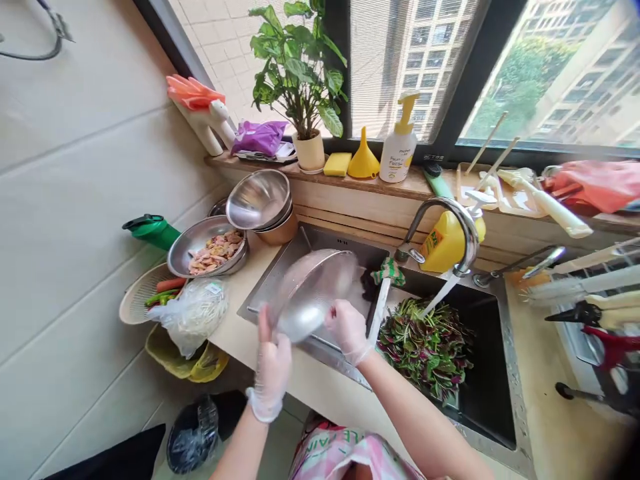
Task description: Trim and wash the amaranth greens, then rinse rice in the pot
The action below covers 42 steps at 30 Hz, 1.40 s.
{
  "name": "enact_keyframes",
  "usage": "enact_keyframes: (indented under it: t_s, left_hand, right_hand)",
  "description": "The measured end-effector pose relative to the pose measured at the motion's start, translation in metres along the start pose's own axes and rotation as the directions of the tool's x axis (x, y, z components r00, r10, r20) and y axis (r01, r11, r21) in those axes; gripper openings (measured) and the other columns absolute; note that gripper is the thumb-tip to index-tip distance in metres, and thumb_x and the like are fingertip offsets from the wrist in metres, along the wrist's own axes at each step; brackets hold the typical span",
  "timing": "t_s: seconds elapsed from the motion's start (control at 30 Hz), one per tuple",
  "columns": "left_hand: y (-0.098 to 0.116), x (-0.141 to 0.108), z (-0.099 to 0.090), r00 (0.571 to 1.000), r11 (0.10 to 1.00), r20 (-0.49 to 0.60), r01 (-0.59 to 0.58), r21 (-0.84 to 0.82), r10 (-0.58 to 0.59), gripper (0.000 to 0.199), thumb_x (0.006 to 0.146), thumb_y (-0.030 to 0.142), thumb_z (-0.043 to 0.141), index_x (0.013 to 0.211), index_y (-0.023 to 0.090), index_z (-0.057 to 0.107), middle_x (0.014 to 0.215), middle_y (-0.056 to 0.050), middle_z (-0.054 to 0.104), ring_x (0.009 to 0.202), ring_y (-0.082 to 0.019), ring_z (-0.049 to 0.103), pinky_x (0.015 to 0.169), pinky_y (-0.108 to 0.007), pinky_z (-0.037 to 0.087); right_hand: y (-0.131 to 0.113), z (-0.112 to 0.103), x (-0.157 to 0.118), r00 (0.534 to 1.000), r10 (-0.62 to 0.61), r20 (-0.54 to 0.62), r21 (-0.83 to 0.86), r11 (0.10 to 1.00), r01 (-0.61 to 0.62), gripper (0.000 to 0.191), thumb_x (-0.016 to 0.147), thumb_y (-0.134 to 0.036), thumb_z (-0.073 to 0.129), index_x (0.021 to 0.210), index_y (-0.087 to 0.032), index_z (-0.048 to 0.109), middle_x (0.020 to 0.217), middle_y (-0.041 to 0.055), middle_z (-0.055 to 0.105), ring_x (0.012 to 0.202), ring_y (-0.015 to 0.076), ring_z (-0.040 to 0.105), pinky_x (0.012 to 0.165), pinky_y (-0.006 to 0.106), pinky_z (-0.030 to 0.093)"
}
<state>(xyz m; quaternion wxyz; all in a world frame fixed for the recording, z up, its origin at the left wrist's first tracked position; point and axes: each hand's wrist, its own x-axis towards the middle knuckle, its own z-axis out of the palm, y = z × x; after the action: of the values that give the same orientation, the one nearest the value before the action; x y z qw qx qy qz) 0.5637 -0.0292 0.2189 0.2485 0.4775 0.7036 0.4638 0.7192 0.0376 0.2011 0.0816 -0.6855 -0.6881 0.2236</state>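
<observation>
A large metal bowl, blurred by motion, is tilted over the left sink basin. My left hand, in a clear glove, grips its near left edge. The gloved right hand is closed at the bowl's right side, fingers curled; its hold on the rim is blurred. In the right basin lies a heap of green and purple leafy vegetables, with water running onto it from the curved faucet. A green-and-white cloth hangs at the divider between the basins.
Left of the sink stand stacked metal bowls, a bowl of meat pieces, a colander and a plastic bag of noodles. A yellow jug is behind the faucet. A dish rack with utensils stands at the right.
</observation>
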Motion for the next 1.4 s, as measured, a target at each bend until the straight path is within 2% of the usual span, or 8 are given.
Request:
enact_keyframes:
  t_s: [0.17,0.3,0.5,0.73,0.9,1.07,1.27,1.4]
  left_hand:
    - [-0.023,0.053,-0.030,0.860,0.836,-0.070,-0.468,0.286,0.506,0.069,0.086,0.013,0.054,0.151,0.019,0.029,0.157,-0.014,0.031,0.144,-0.028,0.029,0.119,-0.044,0.025]
    - [-0.024,0.067,-0.021,0.736,0.691,-0.043,-0.612,0.384,0.676,0.076,0.086,0.004,0.049,0.153,0.025,0.022,0.157,-0.013,0.031,0.142,-0.030,0.033,0.116,-0.048,0.030]
    - [-0.036,0.016,0.030,0.503,0.502,0.391,-0.858,0.114,0.771,0.095,0.077,-0.012,0.038,0.151,0.044,0.017,0.163,0.004,0.013,0.148,-0.024,0.015,0.117,-0.043,0.029]
    - [-0.065,0.047,0.051,0.971,0.987,0.238,-0.055,0.150,0.018,0.080,0.080,0.001,0.045,0.153,0.022,0.019,0.156,-0.012,0.033,0.142,-0.026,0.034,0.118,-0.045,0.028]
    - [-0.074,0.079,0.085,0.682,0.754,0.324,0.611,0.239,-0.656,0.064,0.075,0.000,0.048,0.137,0.016,0.040,0.117,-0.015,0.067,0.092,-0.027,0.072,0.077,-0.046,0.061]
    - [-0.078,0.089,0.124,0.658,0.717,0.286,0.623,0.313,-0.697,0.041,0.071,-0.002,0.051,0.110,0.008,0.056,0.093,-0.018,0.071,0.082,-0.032,0.072,0.068,-0.050,0.060]
    - [-0.029,0.051,0.159,0.933,0.957,0.288,0.147,0.249,-0.218,0.039,0.084,0.018,0.054,0.123,0.017,0.054,0.127,-0.015,0.059,0.123,-0.026,0.054,0.106,-0.042,0.043]
    - [0.011,-0.033,0.230,0.695,0.974,0.719,-0.179,0.137,0.027,0.021,0.088,0.024,0.052,0.103,0.024,0.067,0.103,-0.005,0.071,0.096,-0.018,0.065,0.091,-0.029,0.050]
  right_hand:
    - [0.015,0.010,-0.005,0.979,-0.046,0.201,0.030,0.999,0.040,0.056,0.082,-0.021,0.061,0.136,-0.022,0.045,0.112,0.0096,0.068,0.092,0.0216,0.067,0.071,0.028,0.045]
    - [0.061,0.021,-0.043,0.999,0.043,0.031,0.307,0.951,-0.050,0.041,0.087,-0.028,0.051,0.129,-0.025,0.054,0.105,0.0035,0.072,0.091,0.0183,0.067,0.078,0.028,0.047]
    - [0.183,0.021,-0.131,0.909,0.397,-0.128,0.519,0.808,-0.280,0.031,0.084,-0.037,0.045,0.101,-0.023,0.068,0.104,0.0043,0.073,0.094,0.0207,0.068,0.087,0.032,0.050]
    - [0.261,0.006,-0.154,0.817,0.563,-0.123,0.385,0.786,-0.484,0.035,0.085,-0.039,0.045,0.103,-0.022,0.068,0.103,0.0061,0.074,0.089,0.0223,0.069,0.081,0.034,0.053]
    - [0.254,0.004,-0.095,0.957,0.287,0.037,0.064,0.955,-0.289,0.038,0.089,-0.021,0.043,0.121,-0.021,0.064,0.128,0.0069,0.064,0.120,0.0207,0.057,0.102,0.032,0.043]
    - [0.267,0.022,-0.063,0.903,0.232,0.361,-0.224,0.962,-0.158,0.061,0.082,-0.006,0.048,0.142,-0.014,0.047,0.153,0.0135,0.037,0.143,0.0278,0.029,0.113,0.038,0.030]
    - [0.297,0.051,-0.077,0.831,0.287,0.477,-0.197,0.956,-0.217,0.072,0.079,-0.001,0.045,0.149,-0.008,0.033,0.157,0.0151,0.026,0.144,0.0276,0.027,0.116,0.035,0.026]
    - [0.308,0.060,-0.084,0.867,0.248,0.431,-0.072,0.968,-0.241,0.066,0.083,-0.009,0.046,0.148,-0.012,0.037,0.157,0.0120,0.028,0.144,0.0248,0.027,0.117,0.034,0.024]
